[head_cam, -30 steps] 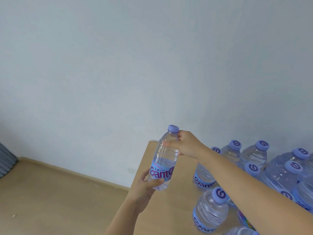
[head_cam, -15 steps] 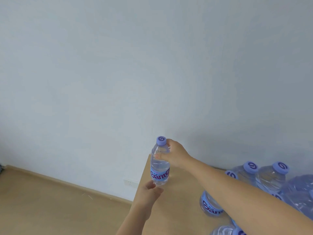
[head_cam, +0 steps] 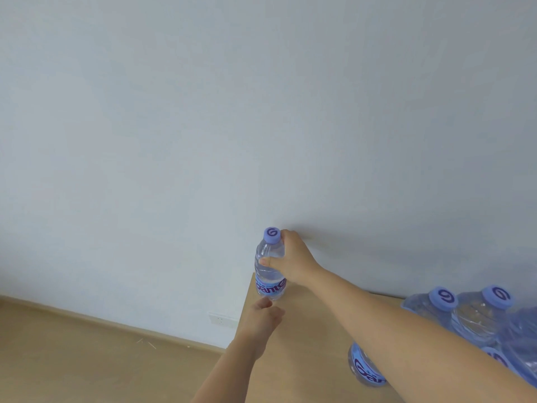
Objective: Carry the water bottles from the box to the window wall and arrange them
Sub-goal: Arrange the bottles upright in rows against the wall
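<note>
A clear water bottle (head_cam: pixel 269 266) with a purple cap and a blue label stands upright at the far left corner of a wooden table (head_cam: pixel 305 353), close to the pale wall. My right hand (head_cam: pixel 290 261) grips its upper body just under the cap. My left hand (head_cam: pixel 263 318) hovers just below the bottle's base with fingers loosely curled, holding nothing. Several more bottles (head_cam: pixel 470 315) of the same kind stand grouped at the right side of the table, and my right forearm partly hides one of them (head_cam: pixel 364 370).
The table's left edge (head_cam: pixel 244 321) drops to a wooden floor (head_cam: pixel 87 359). A wall socket (head_cam: pixel 221 319) sits low on the wall beside the table. The wall (head_cam: pixel 261 112) fills the upper view.
My right hand moved the bottle away from me and set it down at the table's far left corner. My left hand let go of the bottle's lower part. The view tilted upward.
</note>
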### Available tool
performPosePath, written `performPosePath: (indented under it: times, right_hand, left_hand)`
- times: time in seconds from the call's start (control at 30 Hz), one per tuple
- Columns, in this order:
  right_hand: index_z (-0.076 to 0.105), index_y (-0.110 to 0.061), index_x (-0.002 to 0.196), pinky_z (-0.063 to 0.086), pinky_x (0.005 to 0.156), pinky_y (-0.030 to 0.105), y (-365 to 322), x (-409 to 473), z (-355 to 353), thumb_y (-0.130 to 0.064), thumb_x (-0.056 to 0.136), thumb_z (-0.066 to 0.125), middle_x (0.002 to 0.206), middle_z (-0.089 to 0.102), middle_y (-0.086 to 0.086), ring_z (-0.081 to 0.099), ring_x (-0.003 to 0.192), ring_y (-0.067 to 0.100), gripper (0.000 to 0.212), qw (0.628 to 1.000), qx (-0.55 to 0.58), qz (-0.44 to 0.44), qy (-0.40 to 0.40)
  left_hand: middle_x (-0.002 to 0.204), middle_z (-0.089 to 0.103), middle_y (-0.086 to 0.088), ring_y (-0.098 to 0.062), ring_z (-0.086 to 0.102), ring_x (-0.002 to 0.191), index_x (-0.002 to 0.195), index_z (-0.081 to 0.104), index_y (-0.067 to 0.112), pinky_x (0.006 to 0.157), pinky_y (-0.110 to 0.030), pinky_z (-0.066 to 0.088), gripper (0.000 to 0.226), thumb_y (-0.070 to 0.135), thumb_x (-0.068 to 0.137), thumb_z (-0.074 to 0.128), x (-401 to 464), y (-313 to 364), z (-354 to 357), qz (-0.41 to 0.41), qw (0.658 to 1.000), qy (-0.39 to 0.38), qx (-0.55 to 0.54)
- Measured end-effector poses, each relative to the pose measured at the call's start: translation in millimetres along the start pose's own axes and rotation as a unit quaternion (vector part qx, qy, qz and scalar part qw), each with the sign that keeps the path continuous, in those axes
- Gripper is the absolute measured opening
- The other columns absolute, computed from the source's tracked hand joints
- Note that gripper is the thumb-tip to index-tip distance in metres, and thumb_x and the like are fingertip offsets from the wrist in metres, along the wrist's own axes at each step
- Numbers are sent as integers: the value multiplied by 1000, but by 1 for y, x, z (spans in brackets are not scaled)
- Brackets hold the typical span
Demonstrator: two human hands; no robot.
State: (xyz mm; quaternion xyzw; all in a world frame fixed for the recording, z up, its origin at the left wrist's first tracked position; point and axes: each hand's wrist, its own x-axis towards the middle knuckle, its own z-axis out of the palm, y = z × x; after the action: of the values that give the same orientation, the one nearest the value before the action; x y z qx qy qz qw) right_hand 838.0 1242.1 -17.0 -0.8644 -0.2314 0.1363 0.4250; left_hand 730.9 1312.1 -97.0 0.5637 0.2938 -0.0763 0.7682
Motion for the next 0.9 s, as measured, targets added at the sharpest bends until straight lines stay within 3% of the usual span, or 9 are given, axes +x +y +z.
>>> performPosePath:
  times: [0.13, 0.23, 0.33, 0.4, 0.47, 0.57, 0.67, 0.8, 0.9]
  right_hand:
    - [51, -6, 114, 42, 95, 32, 0, 5, -3, -26, 77, 74, 118, 48, 10, 49, 109, 23, 48, 1000, -17, -2, 12]
    - [51, -6, 113, 42, 94, 32, 1, 4, -2, -26, 77, 73, 117, 48, 8, 49, 110, 21, 47, 1000, -25, -7, 12]
    - [43, -6, 114, 39, 88, 24, 1, -1, -2, -30, 76, 75, 113, 38, 2, 45, 108, 20, 55, 998, -49, -17, 29]
    - [40, -6, 114, 37, 85, 24, -2, -4, -7, -32, 74, 77, 114, 37, 3, 43, 109, 21, 61, 996, -73, -26, 31]
    - [41, -6, 118, 39, 87, 28, -8, -11, -18, -38, 73, 77, 119, 41, 5, 44, 110, 21, 67, 996, -86, -7, -2]
    - [45, -6, 120, 42, 83, 32, -17, -32, -43, -43, 78, 71, 119, 49, 8, 49, 99, 20, 62, 990, -124, 19, -67]
    - [50, -4, 116, 41, 72, 32, -19, -68, -75, -44, 84, 63, 107, 56, 10, 52, 86, 21, 53, 957, -254, 50, -130]
    - [50, -10, 97, 38, 61, 30, -11, -120, -111, -55, 85, 56, 89, 54, 4, 52, 79, 21, 46, 880, -409, 107, -218]
    - [51, -14, 93, 35, 56, 27, -2, -145, -118, -51, 84, 58, 82, 50, 0, 51, 79, 20, 39, 858, -450, 119, -218]
  left_hand:
    - [70, 29, -2, -15, 33, 65, 70, 37, 13, 80, -28, 35, 31, -13, 82, 49, 7, 2, 2, -11, 1000, -6, 12]
    - [75, 35, -4, -16, 40, 72, 80, 43, 9, 83, -27, 39, 22, -11, 84, 50, 9, 4, 3, -18, 1000, -11, 13]
    - [96, 44, -4, -19, 50, 90, 95, 50, 11, 82, -24, 45, 23, -9, 85, 55, 5, 6, 3, -18, 1000, -11, 9]
    - [115, 44, -5, -20, 52, 101, 114, 51, 12, 81, -24, 47, 42, -5, 78, 65, -1, 5, 4, -20, 1000, -9, 11]
    - [124, 44, -6, -20, 52, 107, 128, 48, 4, 84, -26, 46, 56, -4, 77, 68, -11, 1, 8, -20, 999, -6, 28]
    - [129, 48, -7, -19, 53, 111, 138, 40, 2, 89, -27, 43, 56, -3, 86, 60, -25, -5, 19, -7, 998, -26, 57]
    - [127, 53, -3, -17, 55, 111, 137, 44, 6, 89, -27, 44, 52, 0, 87, 59, -41, -10, 36, 11, 994, -61, 87]
    - [123, 56, 1, -11, 57, 102, 135, 46, 8, 83, -21, 45, 50, 1, 87, 59, -57, -18, 59, 36, 987, -89, 128]
    - [121, 56, 3, -6, 56, 94, 136, 46, 9, 76, -15, 47, 49, 3, 88, 59, -65, -24, 73, 49, 981, -102, 160]
